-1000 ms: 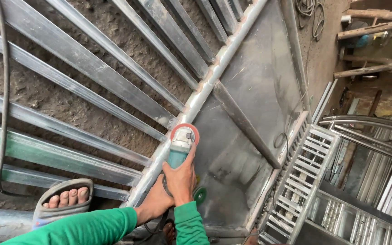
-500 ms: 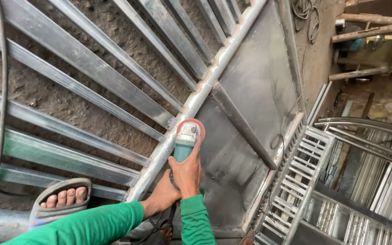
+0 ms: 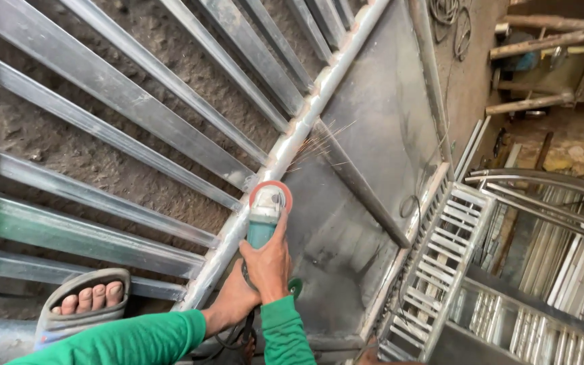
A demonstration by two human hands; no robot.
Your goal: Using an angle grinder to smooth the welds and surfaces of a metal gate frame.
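Honestly, both hands, left hand (image 3: 232,302) and right hand (image 3: 270,260), clamp the grinder (image 3: 267,213) on the gate's rail (image 3: 285,152); sparks could burn that sandalled foot (image 3: 84,302) if the disc kicks.
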